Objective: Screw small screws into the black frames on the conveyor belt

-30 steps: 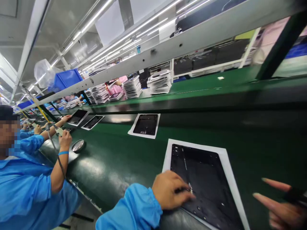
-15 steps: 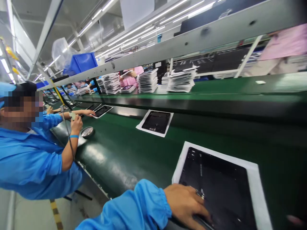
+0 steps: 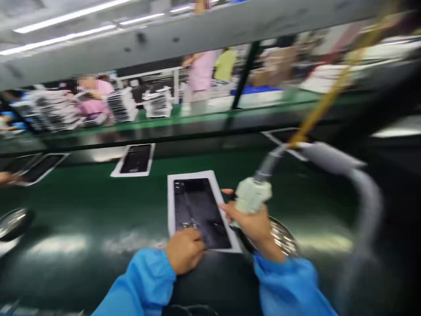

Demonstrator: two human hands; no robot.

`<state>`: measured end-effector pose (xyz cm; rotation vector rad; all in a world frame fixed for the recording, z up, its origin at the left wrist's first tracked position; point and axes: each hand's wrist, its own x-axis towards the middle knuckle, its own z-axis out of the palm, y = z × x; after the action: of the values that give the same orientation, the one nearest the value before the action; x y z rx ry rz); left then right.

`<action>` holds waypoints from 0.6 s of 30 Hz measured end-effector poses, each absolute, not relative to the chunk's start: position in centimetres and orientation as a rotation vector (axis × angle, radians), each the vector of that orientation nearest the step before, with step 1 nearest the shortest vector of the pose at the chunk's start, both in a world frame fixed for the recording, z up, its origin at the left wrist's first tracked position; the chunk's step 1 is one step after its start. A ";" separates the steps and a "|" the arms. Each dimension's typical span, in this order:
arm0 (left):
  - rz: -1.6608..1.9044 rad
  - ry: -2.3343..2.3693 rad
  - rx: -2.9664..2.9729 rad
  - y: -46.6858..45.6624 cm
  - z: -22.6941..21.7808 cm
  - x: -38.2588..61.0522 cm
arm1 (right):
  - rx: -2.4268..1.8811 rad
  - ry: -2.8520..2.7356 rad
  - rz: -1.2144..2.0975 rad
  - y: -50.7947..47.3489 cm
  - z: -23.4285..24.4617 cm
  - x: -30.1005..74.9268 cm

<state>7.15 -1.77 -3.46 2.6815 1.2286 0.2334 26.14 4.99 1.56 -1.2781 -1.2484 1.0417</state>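
A flat black tablet-like panel [image 3: 204, 206] lies on a white sheet [image 3: 215, 182] in front of me. My left hand [image 3: 184, 251] is closed at the panel's lower left edge; its fingertips are hidden. In my right hand [image 3: 255, 226] is a pale green electric screwdriver [image 3: 252, 195], with a grey cable leaving its top. Its tip cannot be made out. The right fingers reach close to the sheet's right side. Partly behind my right wrist sits a round dish [image 3: 285, 237] of small shiny pieces.
Green work surface [image 3: 98, 202] runs left to right. Another panel on a sheet [image 3: 135, 159] lies farther back. At the left are a co-worker's hand [image 3: 7, 177] and a second dish [image 3: 15, 224]. A thick grey hose [image 3: 368, 193] and yellow cord [image 3: 325, 105] hang at right.
My view has swung to the right. My right hand has come into view holding the screwdriver. The left hand, earlier spread over the panel, is now curled at its lower edge.
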 end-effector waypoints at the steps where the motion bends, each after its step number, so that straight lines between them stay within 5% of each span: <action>1: 0.294 1.229 2.656 -1.4 -3.5 6.7 | -1.247 -1.229 1.096 5.3 1.6 26.3; 18: 0.476 1.073 2.674 1.7 -3.5 3.1 | -1.057 -1.070 1.196 6.5 2.5 29.9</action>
<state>3.12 1.68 -3.55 2.6743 1.0733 0.4764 29.86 6.45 2.49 -1.0571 -1.0698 1.1958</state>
